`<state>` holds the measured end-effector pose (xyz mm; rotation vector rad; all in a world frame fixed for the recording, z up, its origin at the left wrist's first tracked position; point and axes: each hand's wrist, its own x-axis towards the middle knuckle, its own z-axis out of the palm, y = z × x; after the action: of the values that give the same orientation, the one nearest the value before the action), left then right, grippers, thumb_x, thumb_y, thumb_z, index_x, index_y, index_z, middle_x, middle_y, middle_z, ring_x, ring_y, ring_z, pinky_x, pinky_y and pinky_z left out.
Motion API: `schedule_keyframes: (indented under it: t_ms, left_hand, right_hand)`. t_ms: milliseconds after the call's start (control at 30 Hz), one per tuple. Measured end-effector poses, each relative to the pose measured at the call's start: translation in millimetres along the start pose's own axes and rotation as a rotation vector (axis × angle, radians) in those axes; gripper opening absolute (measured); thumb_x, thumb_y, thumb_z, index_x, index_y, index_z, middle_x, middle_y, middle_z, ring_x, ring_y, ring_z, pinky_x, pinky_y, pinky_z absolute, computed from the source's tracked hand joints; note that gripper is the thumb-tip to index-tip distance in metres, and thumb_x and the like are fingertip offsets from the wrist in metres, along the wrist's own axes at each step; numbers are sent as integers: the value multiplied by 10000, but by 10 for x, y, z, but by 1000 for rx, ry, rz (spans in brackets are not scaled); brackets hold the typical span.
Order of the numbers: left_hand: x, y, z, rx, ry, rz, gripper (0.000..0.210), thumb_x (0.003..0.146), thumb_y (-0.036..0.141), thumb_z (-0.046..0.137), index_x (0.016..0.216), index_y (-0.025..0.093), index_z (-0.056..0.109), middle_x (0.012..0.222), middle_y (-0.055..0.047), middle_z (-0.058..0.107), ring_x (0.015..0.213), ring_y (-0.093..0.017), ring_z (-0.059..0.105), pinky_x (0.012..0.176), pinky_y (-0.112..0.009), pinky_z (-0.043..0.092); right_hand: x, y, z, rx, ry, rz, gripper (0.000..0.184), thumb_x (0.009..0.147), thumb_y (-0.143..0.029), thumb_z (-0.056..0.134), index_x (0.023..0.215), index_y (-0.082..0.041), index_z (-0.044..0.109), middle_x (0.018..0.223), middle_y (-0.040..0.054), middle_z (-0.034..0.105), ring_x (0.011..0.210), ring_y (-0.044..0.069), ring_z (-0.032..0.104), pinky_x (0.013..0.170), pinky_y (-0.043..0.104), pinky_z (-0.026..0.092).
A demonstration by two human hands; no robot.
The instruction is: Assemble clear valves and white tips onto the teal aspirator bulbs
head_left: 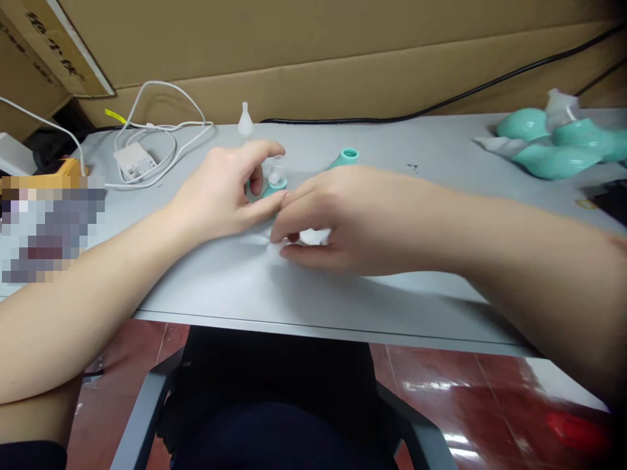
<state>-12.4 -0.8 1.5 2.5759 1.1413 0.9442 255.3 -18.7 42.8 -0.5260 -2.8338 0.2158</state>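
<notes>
My left hand rests over the table with thumb and index finger spread apart. Between them stands a small teal piece topped by a clear cup-shaped part; firm contact with it cannot be made out. Close by on the right, my right hand has its fingertips and thumb closed around a small translucent white piece, partly hidden and blurred. Under the right palm shows another white part. A teal open-necked piece lies behind the right hand. Beyond the left hand stands a white funnel-shaped nozzle.
Several teal bulb-shaped pieces with white parts lie at the right. A white adapter with cable and an orange object sit at the left. A black cable runs along the cardboard wall. The table's front edge faces me.
</notes>
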Motion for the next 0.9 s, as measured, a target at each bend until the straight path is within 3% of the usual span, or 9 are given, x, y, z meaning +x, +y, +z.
schedule_keyframes:
  t_ms: [33,100,167,233,300,500,600,800,900]
  left_hand:
    - [2,9,16,-17,7,-2,385,1020,358,888,1372,204,870,819,28,726,655,-176,644,740,-366,563]
    - [7,27,50,-50,19,-4,179,1056,354,861,1176,222,857,760,37,660,663,-172,629,744,-357,544]
    - [9,41,81,-92,19,-8,97,1082,331,823,1045,243,803,720,45,609,660,-169,614,739,-352,525]
    - [9,48,105,-130,26,3,69,1067,309,813,1037,254,784,705,56,596,638,-159,587,724,-348,508]
    - [6,52,117,-140,36,15,43,1061,298,797,1061,262,775,703,62,599,628,-156,569,715,-350,496]
    - [7,87,94,-102,22,51,106,1060,282,701,967,269,654,730,22,624,688,-189,609,735,-384,481]
    - [7,101,86,-26,18,106,215,1085,313,690,907,276,573,785,-15,655,743,-223,640,755,-419,475]
    - [-16,105,87,99,-22,117,149,1159,367,678,1034,290,702,975,-80,730,909,-312,752,772,-470,508]
    - [-17,105,89,107,-25,105,199,1173,401,663,1020,284,713,1067,-113,753,960,-332,762,810,-490,547]
  right_hand:
    - [-52,46,-73,144,29,-22,171,1108,-157,812,1041,-275,915,876,-26,836,780,166,695,728,363,478]
    - [-130,144,-171,312,154,11,131,1095,-204,832,992,-276,867,884,-37,834,778,142,704,762,354,534]
    - [-154,234,-181,440,351,139,155,1048,-257,853,900,-281,815,885,-19,832,789,162,729,746,375,551]
    - [-135,302,-118,550,558,238,209,931,-215,888,795,-279,743,977,16,886,865,189,785,771,385,585]
    - [-102,335,-29,626,638,296,253,875,-202,904,768,-291,693,994,30,897,867,211,804,764,395,610]
    - [-64,223,102,637,695,406,266,950,-282,985,850,-311,741,983,29,883,922,261,851,825,417,702]
    - [-52,158,133,646,686,373,223,1019,-325,992,922,-297,793,1046,31,895,985,259,879,893,417,741]
    - [-44,165,206,608,670,325,165,1044,-392,996,1036,-262,895,1045,86,909,963,309,867,875,487,750]
    - [-70,183,200,555,692,342,88,1026,-322,985,1012,-255,930,986,74,888,899,284,828,814,455,699]
